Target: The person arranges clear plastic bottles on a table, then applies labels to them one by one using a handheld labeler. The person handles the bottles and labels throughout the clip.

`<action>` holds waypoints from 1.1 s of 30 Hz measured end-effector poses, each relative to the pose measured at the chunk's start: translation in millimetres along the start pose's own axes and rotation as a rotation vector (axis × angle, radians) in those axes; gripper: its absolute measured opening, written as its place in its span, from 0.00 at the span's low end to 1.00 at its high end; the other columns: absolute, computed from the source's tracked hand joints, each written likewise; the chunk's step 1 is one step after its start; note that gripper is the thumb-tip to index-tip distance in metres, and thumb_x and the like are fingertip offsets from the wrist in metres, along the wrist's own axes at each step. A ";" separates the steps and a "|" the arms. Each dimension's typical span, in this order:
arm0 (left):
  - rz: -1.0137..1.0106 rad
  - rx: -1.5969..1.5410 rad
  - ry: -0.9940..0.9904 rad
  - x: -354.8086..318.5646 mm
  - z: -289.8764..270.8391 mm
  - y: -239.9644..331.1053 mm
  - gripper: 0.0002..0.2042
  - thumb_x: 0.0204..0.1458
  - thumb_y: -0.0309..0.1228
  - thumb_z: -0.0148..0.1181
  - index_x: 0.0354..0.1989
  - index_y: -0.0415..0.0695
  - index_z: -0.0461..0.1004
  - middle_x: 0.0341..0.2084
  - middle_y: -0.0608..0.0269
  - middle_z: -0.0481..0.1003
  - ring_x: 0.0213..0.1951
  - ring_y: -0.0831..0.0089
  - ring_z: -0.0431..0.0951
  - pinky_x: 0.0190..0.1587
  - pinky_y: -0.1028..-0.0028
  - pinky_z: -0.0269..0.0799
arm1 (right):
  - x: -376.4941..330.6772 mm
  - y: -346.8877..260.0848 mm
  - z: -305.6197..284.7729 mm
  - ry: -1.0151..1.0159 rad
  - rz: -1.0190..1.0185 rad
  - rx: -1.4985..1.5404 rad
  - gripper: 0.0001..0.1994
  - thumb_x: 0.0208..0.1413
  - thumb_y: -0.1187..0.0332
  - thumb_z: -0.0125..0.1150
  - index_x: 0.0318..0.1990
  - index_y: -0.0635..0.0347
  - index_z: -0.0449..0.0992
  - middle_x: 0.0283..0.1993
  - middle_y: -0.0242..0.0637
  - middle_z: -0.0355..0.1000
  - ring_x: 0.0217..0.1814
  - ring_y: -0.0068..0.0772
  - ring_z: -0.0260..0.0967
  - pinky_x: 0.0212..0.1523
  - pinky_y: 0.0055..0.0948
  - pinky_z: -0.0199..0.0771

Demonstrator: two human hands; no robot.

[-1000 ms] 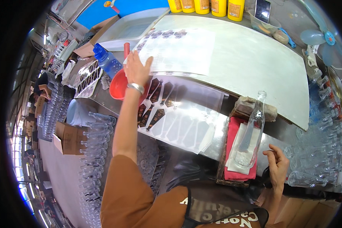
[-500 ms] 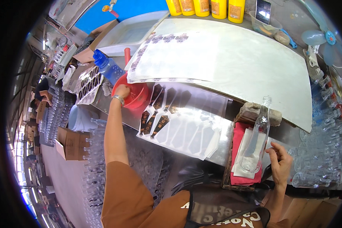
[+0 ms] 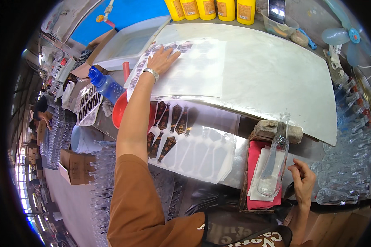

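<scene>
The left hand [image 3: 164, 59] has left the red bowl [image 3: 120, 110] and now presses flat-palmed on the upper label sheet [image 3: 193, 68], right hand [image 3: 303, 184] loosely curled beside the unlabelled (still bare) glass bottle [image 3: 275, 158] lying on its red cloth [image 3: 253, 164].

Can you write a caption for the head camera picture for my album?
Left hand flat on a sticker sheet; right hand beside a clear glass bottle lying on a red cloth.

A person's left hand [image 3: 164, 59] lies flat, fingers spread, on a clear label sheet [image 3: 181, 70] spread over a white board [image 3: 268, 74]. The right hand [image 3: 303, 184] rests loosely curled just beside a clear glass bottle [image 3: 275, 158] lying on a white cloth [image 3: 263, 164] over a red cloth [image 3: 253, 181]. 4 yellow bottles [image 3: 212, 9] stand behind.
</scene>
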State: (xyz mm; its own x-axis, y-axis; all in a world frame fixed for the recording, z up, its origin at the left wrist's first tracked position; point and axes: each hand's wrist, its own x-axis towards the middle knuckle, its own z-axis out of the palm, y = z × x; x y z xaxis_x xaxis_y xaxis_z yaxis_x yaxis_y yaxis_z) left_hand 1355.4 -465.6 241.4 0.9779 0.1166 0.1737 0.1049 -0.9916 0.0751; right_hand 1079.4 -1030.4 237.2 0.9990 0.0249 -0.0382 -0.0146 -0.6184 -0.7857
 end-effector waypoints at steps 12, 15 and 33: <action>0.054 -0.049 0.033 -93.3 -22.8 25.1 0.35 0.58 0.60 0.48 0.63 0.44 0.71 0.66 0.35 0.63 0.65 0.44 0.64 0.67 0.54 0.56 | -6.8 7.1 6.4 0.087 -0.097 0.028 0.13 0.56 0.72 0.65 0.47 0.68 0.80 0.30 0.37 0.78 0.20 0.17 0.61 0.23 0.23 0.62; 0.064 -0.103 0.048 -132.3 -33.7 38.0 0.34 0.58 0.59 0.50 0.62 0.42 0.72 0.65 0.34 0.63 0.64 0.43 0.65 0.66 0.54 0.57 | -12.1 12.8 3.7 0.089 -0.078 0.052 0.13 0.56 0.72 0.65 0.47 0.68 0.80 0.30 0.37 0.78 0.20 0.17 0.61 0.23 0.23 0.62; 0.060 -0.008 -0.009 -62.2 -14.5 89.1 0.33 0.59 0.59 0.49 0.64 0.46 0.71 0.72 0.42 0.53 0.73 0.47 0.50 0.71 0.41 0.41 | -15.2 24.4 -2.0 0.123 -0.049 0.052 0.12 0.55 0.73 0.65 0.46 0.68 0.80 0.30 0.37 0.77 0.20 0.18 0.59 0.23 0.22 0.61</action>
State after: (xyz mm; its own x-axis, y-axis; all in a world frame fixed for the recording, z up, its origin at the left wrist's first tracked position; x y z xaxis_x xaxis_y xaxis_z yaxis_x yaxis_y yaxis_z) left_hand 1301.2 -560.3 251.6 0.9840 0.0566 0.1691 0.0448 -0.9963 0.0728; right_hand 1064.0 -1047.4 219.9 0.9962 -0.0441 0.0748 0.0358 -0.5772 -0.8158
